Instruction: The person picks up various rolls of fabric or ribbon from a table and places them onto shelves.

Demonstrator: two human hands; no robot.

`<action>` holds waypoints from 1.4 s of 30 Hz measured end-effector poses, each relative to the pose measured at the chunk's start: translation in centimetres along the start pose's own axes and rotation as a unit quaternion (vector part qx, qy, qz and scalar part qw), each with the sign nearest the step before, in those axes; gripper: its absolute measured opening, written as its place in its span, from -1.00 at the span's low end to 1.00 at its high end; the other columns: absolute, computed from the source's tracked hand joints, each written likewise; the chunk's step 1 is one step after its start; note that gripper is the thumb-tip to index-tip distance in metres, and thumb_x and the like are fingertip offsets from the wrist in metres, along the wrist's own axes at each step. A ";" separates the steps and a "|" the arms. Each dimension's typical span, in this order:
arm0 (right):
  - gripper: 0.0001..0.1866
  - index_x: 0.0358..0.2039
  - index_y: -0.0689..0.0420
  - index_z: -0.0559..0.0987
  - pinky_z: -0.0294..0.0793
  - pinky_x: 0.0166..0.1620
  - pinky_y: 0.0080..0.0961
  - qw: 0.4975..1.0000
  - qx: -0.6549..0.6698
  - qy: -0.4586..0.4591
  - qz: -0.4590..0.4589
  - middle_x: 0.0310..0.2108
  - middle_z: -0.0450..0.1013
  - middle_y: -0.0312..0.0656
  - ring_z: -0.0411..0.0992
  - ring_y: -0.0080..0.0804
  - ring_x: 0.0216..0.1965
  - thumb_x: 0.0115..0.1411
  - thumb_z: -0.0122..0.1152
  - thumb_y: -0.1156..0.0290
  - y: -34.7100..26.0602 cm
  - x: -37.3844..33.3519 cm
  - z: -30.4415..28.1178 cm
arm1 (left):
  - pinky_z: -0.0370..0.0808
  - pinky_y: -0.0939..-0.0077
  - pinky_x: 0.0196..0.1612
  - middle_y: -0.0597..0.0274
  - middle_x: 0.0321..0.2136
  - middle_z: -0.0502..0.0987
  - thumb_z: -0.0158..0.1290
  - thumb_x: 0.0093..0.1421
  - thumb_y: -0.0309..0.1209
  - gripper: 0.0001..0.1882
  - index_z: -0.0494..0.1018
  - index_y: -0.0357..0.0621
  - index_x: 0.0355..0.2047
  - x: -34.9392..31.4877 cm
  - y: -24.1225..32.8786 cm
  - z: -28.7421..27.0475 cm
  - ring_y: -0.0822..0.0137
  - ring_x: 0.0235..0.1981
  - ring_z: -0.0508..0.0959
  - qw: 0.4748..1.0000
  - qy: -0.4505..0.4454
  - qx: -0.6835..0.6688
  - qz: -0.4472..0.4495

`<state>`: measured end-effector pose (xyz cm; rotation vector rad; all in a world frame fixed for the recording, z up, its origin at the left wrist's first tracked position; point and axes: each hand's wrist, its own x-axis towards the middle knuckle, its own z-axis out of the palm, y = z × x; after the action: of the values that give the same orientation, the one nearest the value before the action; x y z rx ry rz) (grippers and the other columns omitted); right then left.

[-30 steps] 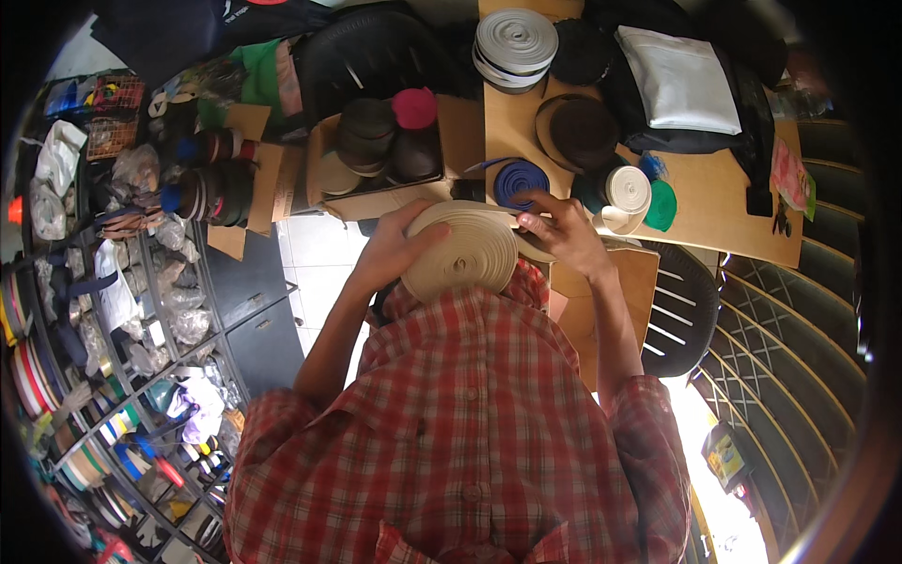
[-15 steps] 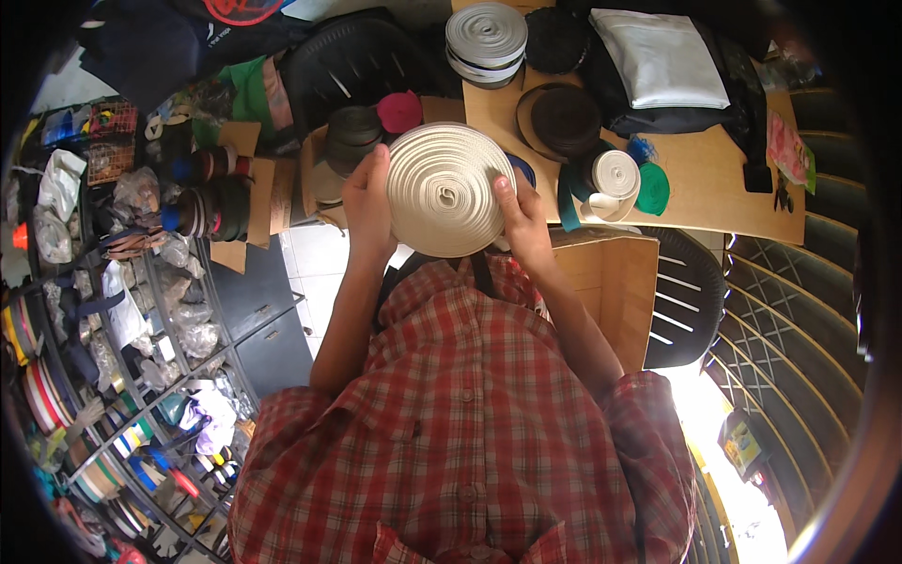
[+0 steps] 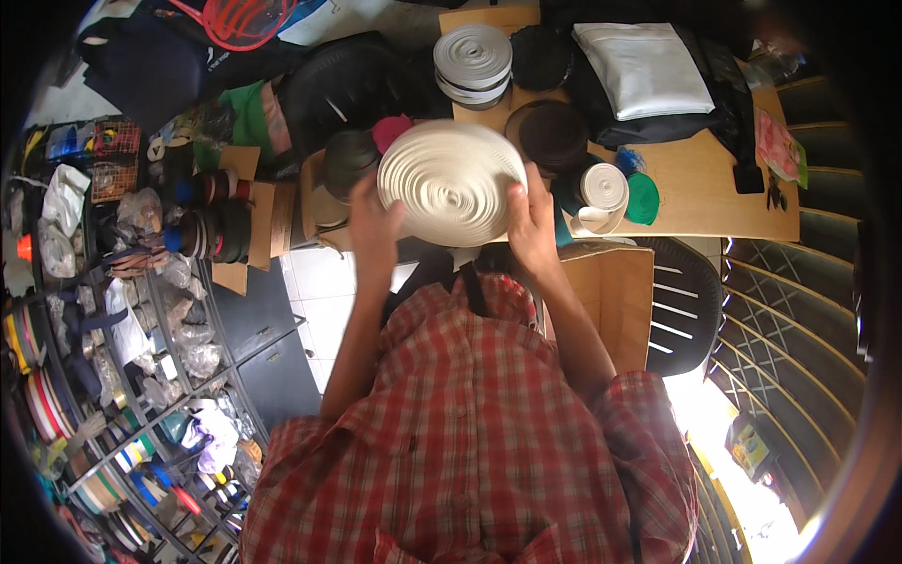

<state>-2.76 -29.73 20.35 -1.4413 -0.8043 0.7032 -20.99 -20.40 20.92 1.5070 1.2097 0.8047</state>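
Observation:
Between my two hands is a large flat roll of cream webbing, its coiled face turned up toward me and blurred by motion. My left hand grips the roll's left edge, thumb on the face; its fingers are smeared and partly hidden. On the right edge, my right hand has its thumb at the front and its fingers curled round the rim. Beyond the roll lie dark rolls and a pink roll. A small white roll and a green roll lie right of my right hand.
The wooden table bears stacked white rolls, a brown roll and a silvery packet. An open cardboard box stands below its edge, beside a black chair. Shelves full of rolls and bags line the left.
The cream roll has tilted and turned slightly in my hands, and its face is now blurred. My left hand has moved down along the edge. The view has shifted a little.

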 end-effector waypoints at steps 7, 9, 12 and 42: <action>-0.60 -0.17 0.13 0.43 0.40 -0.29 -0.10 0.964 -0.148 -0.198 -0.099 -0.50 0.48 0.08 0.47 0.12 -0.40 0.20 0.12 0.06 0.3 -1.1 0.9 | 0.45 0.52 -0.19 0.26 -0.31 0.56 0.23 -0.02 -0.41 -0.63 0.50 -0.21 -0.16 2.6 3.9 -3.8 0.45 -0.31 0.52 0.931 -0.350 0.100 0.002; -0.56 -0.07 0.08 0.42 0.41 -0.26 -0.07 0.965 -0.177 -0.166 -0.096 -0.48 0.50 0.06 0.47 0.13 -0.37 0.22 0.05 0.01 0.9 -1.9 1.7 | 0.45 0.57 -0.27 0.31 -0.40 0.56 0.19 0.05 -0.40 -0.73 0.52 -0.23 -0.23 1.9 3.1 -3.7 0.50 -0.38 0.51 0.937 -0.319 0.141 0.008; -0.53 0.04 0.02 0.35 0.40 -0.22 -0.02 0.959 -0.231 -0.167 -0.015 -0.42 0.51 0.10 0.47 0.17 -0.34 0.26 -0.05 -0.01 -0.4 -1.6 1.5 | 0.44 0.59 -0.29 0.24 -0.38 0.55 0.01 0.24 -0.36 -0.76 0.49 -0.32 -0.25 1.8 1.3 -3.8 0.50 -0.39 0.50 0.989 -0.108 -0.084 -0.053; -0.40 0.24 0.05 0.22 0.22 0.10 -0.36 0.941 -0.062 0.108 0.315 0.12 0.06 0.01 0.12 -0.12 0.15 0.26 -0.01 0.08 18.0 1.3 13.5 | 0.23 0.42 0.16 0.23 0.07 0.36 -0.05 0.31 -0.26 -0.53 0.21 -0.16 0.16 19.5 -19.3 2.0 0.38 0.10 0.33 0.919 -0.221 -0.240 -0.221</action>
<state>-12.10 -20.55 1.98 -1.8775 -0.2015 0.9602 -19.35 -2.36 0.25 0.8947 0.8761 0.3823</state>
